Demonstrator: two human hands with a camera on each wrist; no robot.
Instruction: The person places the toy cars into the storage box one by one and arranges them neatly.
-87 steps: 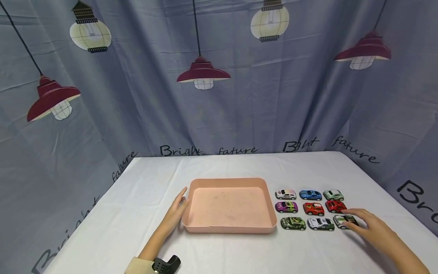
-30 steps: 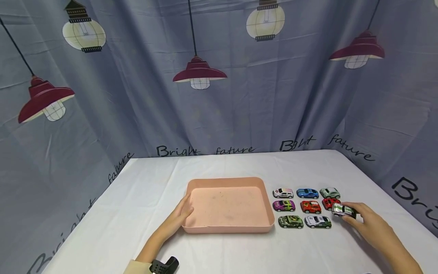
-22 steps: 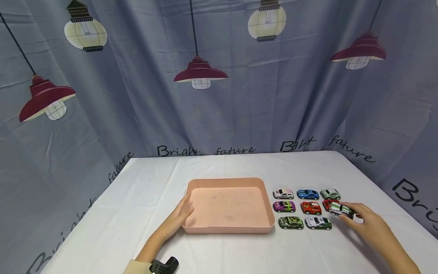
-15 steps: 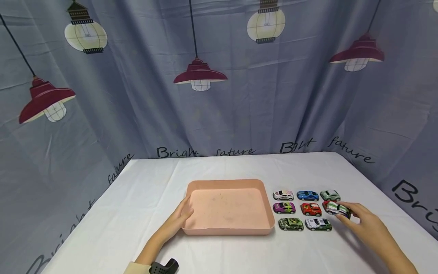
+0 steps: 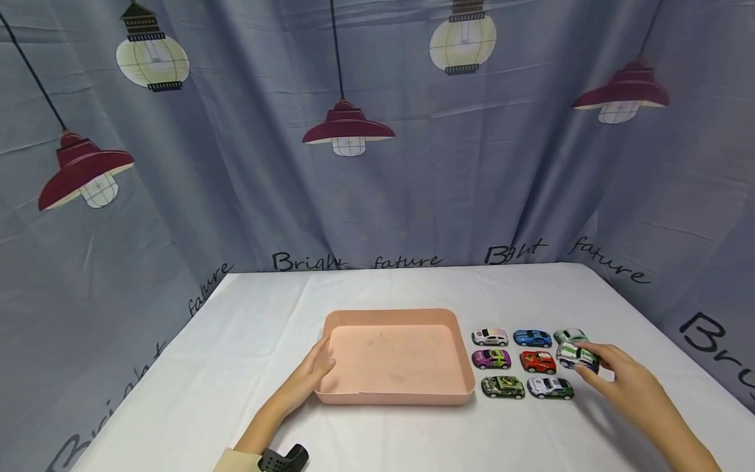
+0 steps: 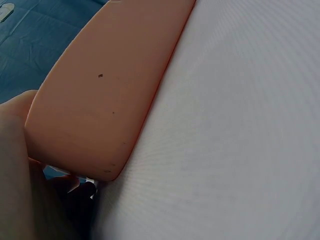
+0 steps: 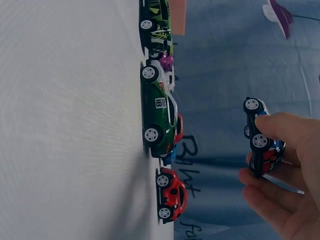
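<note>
My right hand [image 5: 631, 383] pinches a white-and-green toy car [image 5: 577, 357] between thumb and fingers. In the right wrist view this car [image 7: 259, 140] is raised well off the table, its wheels facing the table side. From the head it overlaps a red toy car [image 7: 171, 195], which is mostly hidden there. My left hand [image 5: 303, 380] grips the left side of a shallow peach tray [image 5: 392, 398], thumb over the rim and other fingers outside. In the left wrist view the tray's outer wall [image 6: 105, 85] shows, its base at the white cloth. The tray holds nothing.
Toy cars stand in rows right of the tray: white [image 5: 490, 337], blue [image 5: 533, 338] and pale green [image 5: 569, 335] at the back; purple [image 5: 491, 358] and red [image 5: 538, 362] in the middle; camouflage [image 5: 503, 387] and white-green [image 5: 550, 388] in front. A grey-blue curtain [image 5: 401, 196] hangs behind.
My right hand has picked up the white-and-green car from the front row's right end and carried it back and slightly left. My left hand has settled over the tray's left rim.
</note>
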